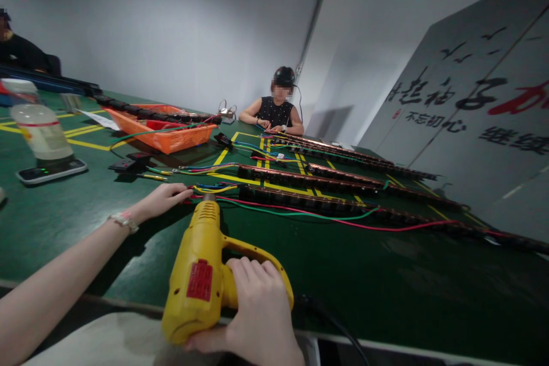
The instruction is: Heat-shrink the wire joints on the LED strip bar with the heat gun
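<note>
Broadly, a green desk (pixel 386 286) fills the lower view, a dark, copper-edged strip (pixel 295 199) running from near the middle towards half past three. At seven o'clock is the yellow heat gun (pixel 208 246); the right hand (pixel 263 303) has its grip closed around it. Between eight and nine o'clock, the left hand (pixel 165 197) has its grip pinched on thin wires (pixel 218 189). The nozzle (pixel 209 197) sits near them; if hot, a slight leftward tilt could burn fingertips or scorch insulation.

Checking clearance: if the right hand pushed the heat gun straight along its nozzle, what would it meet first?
Probably the wires at the left hand: the nozzle points at them, though depth there is unclear.
</note>
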Motion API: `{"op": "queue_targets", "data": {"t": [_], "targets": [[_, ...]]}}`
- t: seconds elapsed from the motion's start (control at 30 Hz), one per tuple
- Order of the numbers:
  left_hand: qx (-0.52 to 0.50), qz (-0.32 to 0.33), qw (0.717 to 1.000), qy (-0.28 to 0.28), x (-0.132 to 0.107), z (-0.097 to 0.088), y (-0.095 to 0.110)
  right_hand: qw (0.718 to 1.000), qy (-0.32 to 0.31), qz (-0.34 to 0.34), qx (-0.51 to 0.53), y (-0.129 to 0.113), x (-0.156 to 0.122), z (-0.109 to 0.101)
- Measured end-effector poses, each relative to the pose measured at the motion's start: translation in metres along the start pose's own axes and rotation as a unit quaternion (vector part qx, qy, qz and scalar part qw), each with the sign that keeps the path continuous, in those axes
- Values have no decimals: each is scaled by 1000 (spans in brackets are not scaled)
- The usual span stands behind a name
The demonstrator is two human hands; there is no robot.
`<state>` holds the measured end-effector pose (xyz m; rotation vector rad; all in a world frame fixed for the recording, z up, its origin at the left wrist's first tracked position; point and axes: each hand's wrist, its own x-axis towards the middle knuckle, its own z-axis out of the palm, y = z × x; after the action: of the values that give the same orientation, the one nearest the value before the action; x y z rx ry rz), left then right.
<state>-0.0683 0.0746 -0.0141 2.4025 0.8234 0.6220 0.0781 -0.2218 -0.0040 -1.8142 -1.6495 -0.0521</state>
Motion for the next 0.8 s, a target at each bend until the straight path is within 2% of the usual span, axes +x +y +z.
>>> {"op": "queue_targets", "data": {"t": [0.23, 0.47, 0.63, 0.8], "targets": [[28, -2, 1000, -3, 0, -1, 1, 1000, 6, 25, -8, 19, -10, -23], [25, 1, 1000, -5, 1, -1, -3, 997, 19, 27, -66, 36, -22, -40], [21, 12, 1000, 1, 1, 0, -5, 991, 50, -6, -126, 35, -24, -41], [16, 8, 1000, 5, 1, 1, -7, 978, 90, -32, -183, 26, -27, -31]]}}
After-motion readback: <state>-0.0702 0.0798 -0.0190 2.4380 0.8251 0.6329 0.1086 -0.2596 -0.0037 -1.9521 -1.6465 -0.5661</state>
